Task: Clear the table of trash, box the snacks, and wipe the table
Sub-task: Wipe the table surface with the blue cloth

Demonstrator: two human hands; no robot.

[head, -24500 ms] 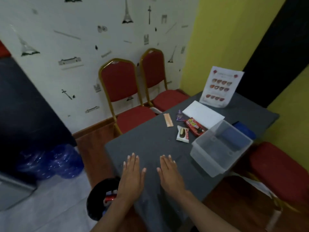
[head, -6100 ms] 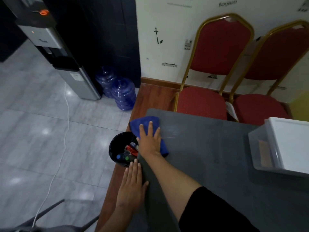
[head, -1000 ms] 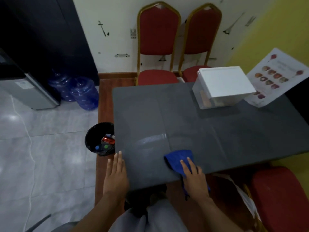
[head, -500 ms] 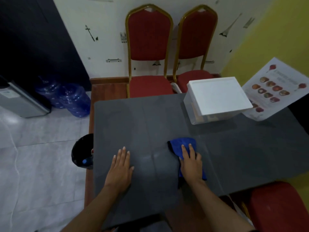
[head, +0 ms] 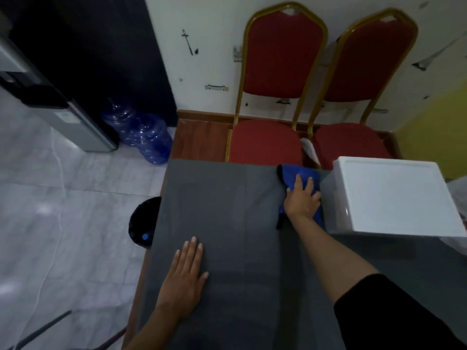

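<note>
A dark grey table point(head: 227, 223) fills the lower middle of the view. My right hand point(head: 302, 198) presses flat on a blue cloth point(head: 295, 174) at the table's far edge, just left of the clear snack box with a white lid point(head: 394, 195). The box stands at the table's far right, lid on. My left hand point(head: 185, 279) lies flat and empty on the near left part of the table, fingers together. A black trash bin point(head: 142, 223) stands on the floor by the table's left edge, half hidden by the tabletop.
Two red chairs with gold frames point(head: 280, 79) stand against the wall behind the table. Blue water bottles point(head: 149, 137) and a water dispenser point(head: 58, 109) are at the far left on the tiled floor. A yellow wall point(head: 437, 127) is at the right.
My right hand has pushed the blue cloth from the table's near middle to the far edge beside the box. My left hand stays flat on the table. My view has tilted forward.
</note>
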